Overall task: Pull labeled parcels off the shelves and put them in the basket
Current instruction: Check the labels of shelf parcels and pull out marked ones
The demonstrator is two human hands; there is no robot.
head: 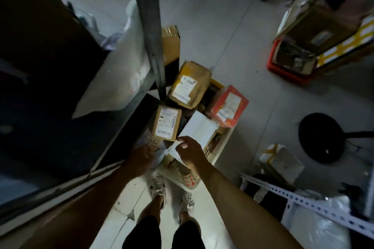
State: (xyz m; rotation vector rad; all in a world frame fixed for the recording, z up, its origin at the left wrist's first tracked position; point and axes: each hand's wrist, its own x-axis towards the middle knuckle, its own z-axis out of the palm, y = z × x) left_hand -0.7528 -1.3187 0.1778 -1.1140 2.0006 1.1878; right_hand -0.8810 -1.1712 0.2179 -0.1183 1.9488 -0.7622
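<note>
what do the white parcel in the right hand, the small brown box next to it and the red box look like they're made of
White parcel: likely a matte plastic or paper mailer; it looks flat and smooth, but blur leaves it open. Right hand pinches its near edge.
Small brown box: plain matte cardboard, with crisp edges and a paper label on top.
Red box: printed cardboard, slightly glossy, with white labels.
</note>
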